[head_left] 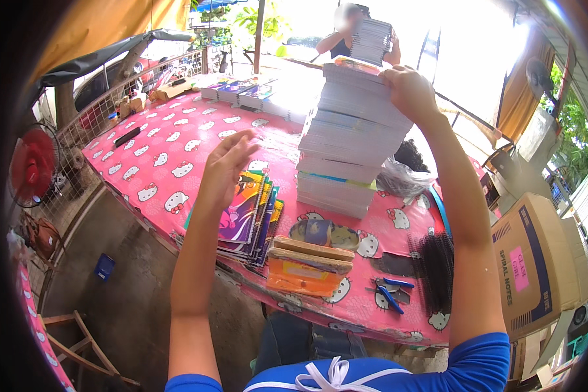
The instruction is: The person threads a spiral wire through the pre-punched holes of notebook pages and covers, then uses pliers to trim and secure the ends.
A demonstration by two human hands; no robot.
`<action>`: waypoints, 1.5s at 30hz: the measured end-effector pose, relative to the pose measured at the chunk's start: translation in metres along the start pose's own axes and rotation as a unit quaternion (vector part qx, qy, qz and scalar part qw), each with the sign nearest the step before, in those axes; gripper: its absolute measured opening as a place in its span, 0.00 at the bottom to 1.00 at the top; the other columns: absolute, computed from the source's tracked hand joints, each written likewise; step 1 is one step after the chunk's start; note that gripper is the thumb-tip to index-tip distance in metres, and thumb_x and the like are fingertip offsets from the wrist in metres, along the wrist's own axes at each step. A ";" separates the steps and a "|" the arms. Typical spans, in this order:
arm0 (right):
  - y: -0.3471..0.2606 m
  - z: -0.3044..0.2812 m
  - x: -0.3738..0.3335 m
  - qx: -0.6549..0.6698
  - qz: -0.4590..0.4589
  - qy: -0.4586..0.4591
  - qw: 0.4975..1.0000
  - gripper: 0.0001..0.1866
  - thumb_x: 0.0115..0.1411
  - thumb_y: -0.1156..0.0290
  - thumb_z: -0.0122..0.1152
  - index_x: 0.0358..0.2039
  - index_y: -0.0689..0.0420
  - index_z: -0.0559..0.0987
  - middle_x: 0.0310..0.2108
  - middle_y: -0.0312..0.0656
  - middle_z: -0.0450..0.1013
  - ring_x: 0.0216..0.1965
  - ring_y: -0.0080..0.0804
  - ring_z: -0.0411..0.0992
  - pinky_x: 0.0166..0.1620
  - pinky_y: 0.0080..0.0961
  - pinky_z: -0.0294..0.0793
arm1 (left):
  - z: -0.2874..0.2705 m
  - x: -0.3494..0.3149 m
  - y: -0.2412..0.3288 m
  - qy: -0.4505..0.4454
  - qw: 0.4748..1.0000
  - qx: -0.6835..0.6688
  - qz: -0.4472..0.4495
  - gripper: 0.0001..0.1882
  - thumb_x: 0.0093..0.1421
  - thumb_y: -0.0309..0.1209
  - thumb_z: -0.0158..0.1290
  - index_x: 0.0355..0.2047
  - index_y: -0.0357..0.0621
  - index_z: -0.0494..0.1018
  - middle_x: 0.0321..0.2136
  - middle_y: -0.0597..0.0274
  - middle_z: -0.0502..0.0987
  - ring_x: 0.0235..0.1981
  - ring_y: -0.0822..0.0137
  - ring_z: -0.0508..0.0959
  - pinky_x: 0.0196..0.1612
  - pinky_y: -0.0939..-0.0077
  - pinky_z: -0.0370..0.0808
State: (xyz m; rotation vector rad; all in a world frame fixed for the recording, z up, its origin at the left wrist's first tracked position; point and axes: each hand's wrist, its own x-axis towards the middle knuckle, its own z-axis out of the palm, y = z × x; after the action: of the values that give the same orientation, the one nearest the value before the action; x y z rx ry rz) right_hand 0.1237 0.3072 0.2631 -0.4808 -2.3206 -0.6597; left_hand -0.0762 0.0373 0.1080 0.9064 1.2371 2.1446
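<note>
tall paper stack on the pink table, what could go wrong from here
The tall paper stack has uneven edges, and the right hand is at its upper corner; a push there might make layers slide or topple. The colourful booklets lie in a staggered pile beside the left forearm, which could knock some askew. The blue-handled pliers lie near the table's closest edge, so falling sheets might sweep them off.

**Makeshift open-sided workshop**

An orange tarpaulin (pixel 104 26), a wire-mesh fence (pixel 88 130) and greenery (pixel 585 121) beyond show a sheltered outdoor space. The table (pixel 157 140) carries a tall stack of paper blocks (pixel 353 127), colorful notebook covers (pixel 242 219), black spiral binding coils (pixel 436 274) and blue-handled pliers (pixel 391 298), as in a small bindery. A large cardboard box (pixel 539 255) stands alongside.
</note>
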 end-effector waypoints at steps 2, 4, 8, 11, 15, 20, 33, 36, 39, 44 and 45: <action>0.004 0.000 0.000 0.039 -0.020 0.007 0.999 0.11 0.56 0.73 0.55 0.38 0.54 0.81 0.38 0.41 0.77 0.44 0.37 0.74 0.48 0.34 0.73 | 0.025 -0.007 0.006 -0.044 0.999 -0.021 -0.011 0.18 0.66 0.34 0.48 0.53 0.40 0.68 0.50 0.58 0.73 0.52 0.63 0.74 0.54 0.73 0.69; 0.008 0.004 0.000 0.040 -0.033 0.024 0.998 0.12 0.55 0.74 0.55 0.40 0.55 0.81 0.39 0.41 0.77 0.45 0.36 0.73 0.48 0.34 0.73 | 0.046 -0.014 0.010 -0.072 0.997 -0.019 -0.007 0.17 0.66 0.34 0.49 0.53 0.40 0.68 0.50 0.58 0.73 0.51 0.63 0.75 0.52 0.73 0.71; 0.008 0.021 -0.005 -0.041 -0.034 0.036 0.998 0.14 0.55 0.74 0.58 0.43 0.54 0.79 0.40 0.40 0.77 0.46 0.36 0.72 0.48 0.34 0.72 | 0.066 -0.041 -0.001 -0.087 0.995 -0.051 0.011 0.15 0.66 0.31 0.47 0.50 0.38 0.70 0.50 0.54 0.73 0.50 0.60 0.76 0.53 0.70 0.72; -0.005 0.018 -0.008 -0.056 -0.003 0.029 0.998 0.14 0.54 0.72 0.61 0.43 0.53 0.78 0.40 0.40 0.77 0.46 0.35 0.72 0.47 0.33 0.72 | 0.066 -0.072 -0.009 -0.055 0.990 -0.131 0.014 0.12 0.66 0.28 0.47 0.47 0.36 0.72 0.49 0.51 0.74 0.49 0.58 0.77 0.54 0.67 0.72; -0.009 0.006 -0.009 -0.020 0.064 0.039 0.997 0.12 0.53 0.71 0.62 0.40 0.54 0.79 0.38 0.39 0.77 0.44 0.35 0.74 0.44 0.33 0.73 | 0.045 -0.108 -0.017 0.039 0.988 -0.146 0.030 0.12 0.65 0.27 0.47 0.46 0.35 0.72 0.47 0.53 0.74 0.47 0.60 0.77 0.53 0.70 0.72; 0.001 -0.009 -0.005 0.073 0.031 -0.012 0.997 0.11 0.55 0.72 0.59 0.40 0.52 0.81 0.37 0.43 0.78 0.39 0.40 0.76 0.44 0.35 0.73 | 0.017 -0.154 -0.024 0.137 0.978 -0.154 0.030 0.15 0.64 0.30 0.50 0.49 0.38 0.70 0.49 0.50 0.74 0.47 0.57 0.77 0.51 0.66 0.75; -0.094 -0.067 -0.121 -0.090 -0.178 0.150 0.968 0.15 0.52 0.74 0.55 0.42 0.50 0.78 0.38 0.32 0.77 0.41 0.29 0.73 0.48 0.31 0.68 | 0.048 -0.060 -0.002 -0.090 0.922 -0.345 -0.152 0.28 0.65 0.48 0.47 0.52 0.34 0.64 0.48 0.42 0.72 0.45 0.47 0.77 0.46 0.55 0.79; -0.118 -0.052 -0.189 0.154 -0.232 0.069 0.958 0.18 0.48 0.69 0.59 0.42 0.57 0.77 0.40 0.38 0.74 0.43 0.31 0.71 0.50 0.39 0.67 | 0.056 -0.058 -0.012 -0.036 0.985 -0.089 -0.141 0.16 0.62 0.26 0.53 0.48 0.34 0.68 0.37 0.53 0.77 0.36 0.63 0.80 0.39 0.66 0.82; -0.116 -0.037 -0.239 0.293 0.032 0.073 0.953 0.22 0.49 0.66 0.66 0.44 0.61 0.76 0.48 0.45 0.72 0.53 0.38 0.67 0.56 0.41 0.61 | 0.062 -0.091 -0.021 0.013 0.999 -0.040 -0.021 0.14 0.60 0.22 0.53 0.47 0.34 0.69 0.35 0.59 0.77 0.35 0.69 0.79 0.39 0.73 0.79; -0.131 0.012 -0.308 0.618 0.366 -0.055 0.694 0.15 0.52 0.75 0.67 0.41 0.65 0.77 0.39 0.47 0.77 0.39 0.38 0.75 0.44 0.31 0.72 | 0.057 -0.106 -0.020 -0.146 0.982 0.044 0.113 0.17 0.57 0.22 0.58 0.47 0.34 0.70 0.39 0.60 0.77 0.38 0.72 0.77 0.44 0.77 0.74; -0.132 0.011 -0.306 0.612 0.353 -0.017 0.707 0.14 0.53 0.77 0.65 0.40 0.65 0.77 0.36 0.47 0.77 0.36 0.37 0.76 0.41 0.29 0.73 | 0.060 -0.102 -0.017 -0.170 0.978 0.029 0.116 0.17 0.57 0.22 0.58 0.47 0.34 0.70 0.39 0.60 0.77 0.38 0.72 0.77 0.44 0.77 0.74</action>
State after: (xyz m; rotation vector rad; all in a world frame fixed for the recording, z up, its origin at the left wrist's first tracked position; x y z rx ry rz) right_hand 0.2695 0.1588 0.0024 -0.6096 -1.8119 1.2176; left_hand 0.0370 0.0065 0.0845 1.4370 1.0686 2.0174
